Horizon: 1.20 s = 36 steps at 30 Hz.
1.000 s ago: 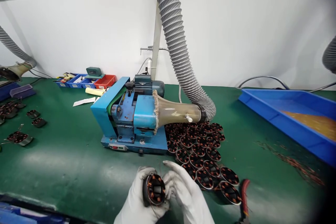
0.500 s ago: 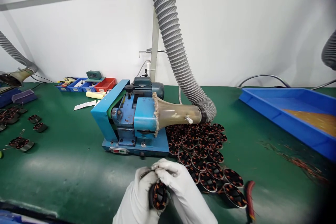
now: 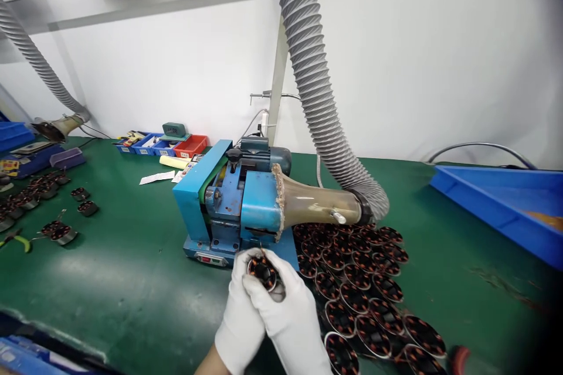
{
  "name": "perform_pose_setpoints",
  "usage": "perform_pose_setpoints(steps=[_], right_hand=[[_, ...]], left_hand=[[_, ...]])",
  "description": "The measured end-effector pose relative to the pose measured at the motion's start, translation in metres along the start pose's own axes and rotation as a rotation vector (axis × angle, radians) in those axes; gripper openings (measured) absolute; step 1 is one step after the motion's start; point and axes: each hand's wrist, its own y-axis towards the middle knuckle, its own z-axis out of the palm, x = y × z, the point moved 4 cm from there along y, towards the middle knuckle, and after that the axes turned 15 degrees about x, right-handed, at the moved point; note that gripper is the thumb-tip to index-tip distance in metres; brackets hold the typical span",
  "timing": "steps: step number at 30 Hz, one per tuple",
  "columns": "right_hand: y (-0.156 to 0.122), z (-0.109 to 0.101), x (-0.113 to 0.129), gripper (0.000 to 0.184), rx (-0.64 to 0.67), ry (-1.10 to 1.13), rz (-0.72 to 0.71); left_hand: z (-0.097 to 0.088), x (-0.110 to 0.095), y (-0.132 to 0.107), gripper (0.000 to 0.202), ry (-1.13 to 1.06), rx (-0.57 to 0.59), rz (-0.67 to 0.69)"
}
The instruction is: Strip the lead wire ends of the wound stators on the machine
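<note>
A motor stator [image 3: 263, 273], a dark ring wound with copper, is held between my two white-gloved hands, its open face turned up toward me. My left hand [image 3: 241, 310] wraps round its left side. On the other side my right hand [image 3: 288, 299] closes round it, the thumb lying across the front. Thin wire ends stick up from the stator's top edge, close to the front of a blue belt-driven machine [image 3: 260, 199]. Whether the wires touch the machine I cannot tell. Many similar stators [image 3: 356, 297] stand packed together to the right of my hands.
A grey ribbed hose [image 3: 310, 64] joins a translucent funnel [image 3: 316, 200] on the machine. At the right is a blue tray [image 3: 497, 199]. Small bins [image 3: 191, 145] stand at the back left. More stators [image 3: 59, 231] and green-handled pliers [image 3: 21, 241] lie on the left.
Both hands have moved forward and up with the stator, closer to the machine. The stator's face has turned more upward. My view has swung to the left.
</note>
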Motion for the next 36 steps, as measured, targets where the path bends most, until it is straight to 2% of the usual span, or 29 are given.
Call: perform_pose_setpoints(steps=[4, 9, 17, 21, 23, 26, 28, 31, 34, 36], right_hand=[[0.023, 0.005, 0.004, 0.040, -0.009, -0.125, 0.044], [0.037, 0.002, 0.000, 0.036, -0.001, -0.126, 0.053], [0.037, -0.001, 0.000, 0.037, 0.003, -0.069, 0.040], [0.017, 0.000, -0.001, 0.030, -0.009, -0.029, 0.041], [0.002, -0.003, -0.005, 0.028, -0.004, 0.092, 0.039], [-0.012, -0.008, -0.014, 0.034, 0.113, 0.481, 0.049], [-0.016, -0.014, -0.019, 0.041, 0.149, 0.772, 0.098], [-0.022, -0.018, -0.023, 0.049, 0.165, 1.003, 0.247], [-0.029, -0.015, -0.017, 0.043, 0.230, 0.979, 0.302], [-0.031, -0.012, -0.013, 0.037, 0.251, 0.891, 0.280]], left_hand=[[0.003, 0.006, 0.022, 0.031, -0.120, 0.019, -0.032], [0.006, 0.008, 0.034, 0.025, -0.113, -0.004, -0.030], [0.010, 0.003, 0.034, 0.030, -0.091, -0.014, -0.017], [0.004, 0.002, 0.014, 0.028, -0.056, 0.019, -0.049], [-0.001, -0.002, -0.002, 0.036, 0.021, 0.132, -0.089], [-0.009, -0.014, -0.022, 0.066, 0.182, 0.357, -0.117], [-0.013, -0.023, -0.028, 0.072, 0.290, 0.401, -0.082], [-0.014, -0.037, -0.030, 0.052, 0.385, 0.325, 0.049], [-0.012, -0.045, -0.032, 0.042, 0.415, 0.150, 0.209], [-0.010, -0.044, -0.035, 0.044, 0.381, 0.113, 0.197]])
